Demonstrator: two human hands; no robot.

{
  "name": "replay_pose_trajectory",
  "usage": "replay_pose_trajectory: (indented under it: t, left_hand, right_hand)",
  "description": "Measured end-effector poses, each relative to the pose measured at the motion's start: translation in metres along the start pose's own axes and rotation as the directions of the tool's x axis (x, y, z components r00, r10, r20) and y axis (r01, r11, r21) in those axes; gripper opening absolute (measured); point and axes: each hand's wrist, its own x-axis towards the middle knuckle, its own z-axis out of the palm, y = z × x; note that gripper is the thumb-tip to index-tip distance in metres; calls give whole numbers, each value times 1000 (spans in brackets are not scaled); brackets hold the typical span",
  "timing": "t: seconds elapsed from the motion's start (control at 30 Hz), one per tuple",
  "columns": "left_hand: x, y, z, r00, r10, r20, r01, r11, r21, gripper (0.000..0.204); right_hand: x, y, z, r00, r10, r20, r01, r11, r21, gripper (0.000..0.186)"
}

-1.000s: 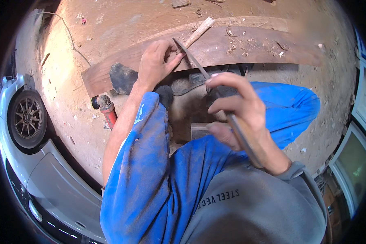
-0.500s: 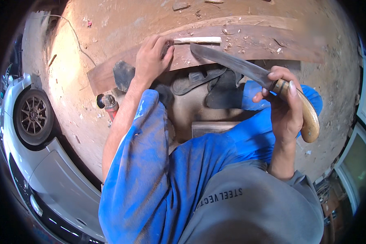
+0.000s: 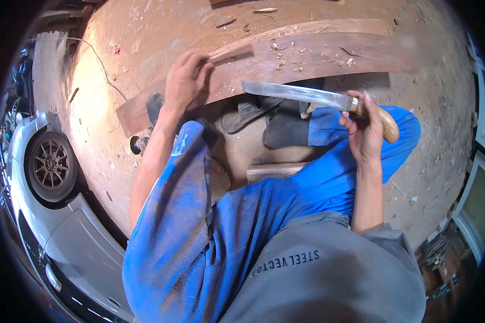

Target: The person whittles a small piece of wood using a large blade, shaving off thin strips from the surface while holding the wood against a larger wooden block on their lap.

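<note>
Warm glare brightens the left floor (image 3: 99,81), the knife blade (image 3: 296,93) shines, edges bend into black.

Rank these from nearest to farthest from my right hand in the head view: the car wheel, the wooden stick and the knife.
1. Knife: in the right hand itself, its blade pointing left.
2. Wooden stick: farther left, in the left hand.
3. Car wheel: at the far left of the picture.

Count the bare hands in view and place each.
2: the left hand holds a short wooden stick by the long board; the right hand holds a knife by its handle. No other shows.
</note>
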Motion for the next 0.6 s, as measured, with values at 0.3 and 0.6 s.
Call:
replay_pose_trajectory:
  t: [0.3,0.6]
  left_hand:
    - [-49,-21,-11,841,-524,-138,424,795,-434,20]
    - [-48,-33,-21,730,-671,-131,471,632,-616,26]
  right_hand:
    - [82,27,-47,959,137,-247,-77,968,237,29]
    - [77,43,-15,956,227,-187,-196,966,169,28]
